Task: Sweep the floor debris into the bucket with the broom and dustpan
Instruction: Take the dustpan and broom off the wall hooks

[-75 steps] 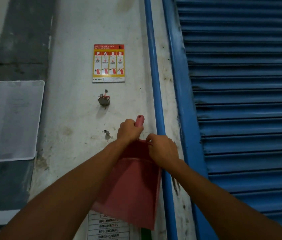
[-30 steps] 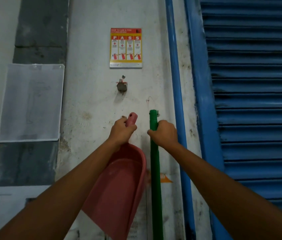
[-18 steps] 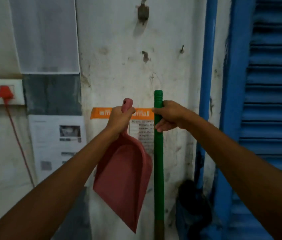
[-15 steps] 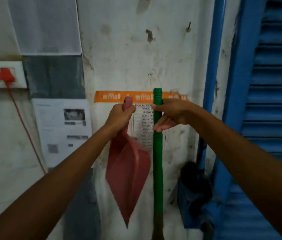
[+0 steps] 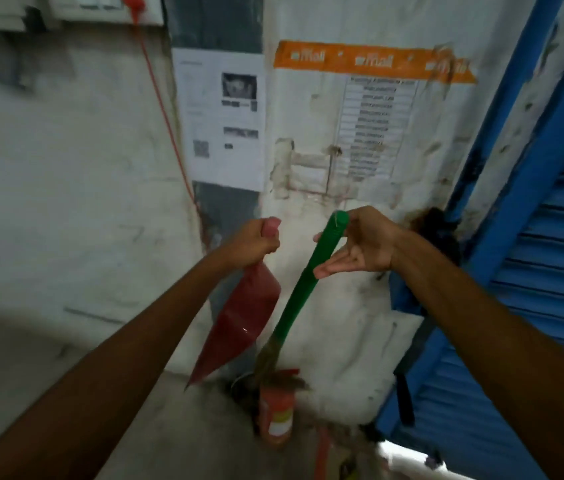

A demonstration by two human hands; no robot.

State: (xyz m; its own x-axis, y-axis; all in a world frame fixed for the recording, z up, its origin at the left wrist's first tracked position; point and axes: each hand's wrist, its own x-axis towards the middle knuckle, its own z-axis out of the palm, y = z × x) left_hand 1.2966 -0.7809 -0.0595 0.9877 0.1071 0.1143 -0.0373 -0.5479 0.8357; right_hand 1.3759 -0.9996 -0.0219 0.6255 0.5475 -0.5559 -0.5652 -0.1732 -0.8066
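Observation:
My left hand [image 5: 252,244] grips the pink handle of a red dustpan [image 5: 242,320], which hangs blade-down in front of the white wall. My right hand [image 5: 363,247] holds the top end of the green broom handle [image 5: 297,299] between thumb and loosely extended fingers. The broom tilts down to the left, and its brownish bristles [image 5: 266,362] hang just above a fire extinguisher. No bucket or debris pile is in sight.
A red fire extinguisher [image 5: 277,410] stands on the floor at the wall's foot. A blue roller shutter [image 5: 550,306] and its frame fill the right side. Paper notices [image 5: 225,119], orange tape and a red cable [image 5: 166,116] are on the wall. Bare concrete floor lies lower left.
Both hands took the dustpan and the broom off the wall and lowered them. The view dropped toward the floor, the broom now tilts, and my right fingers have loosened on its handle.

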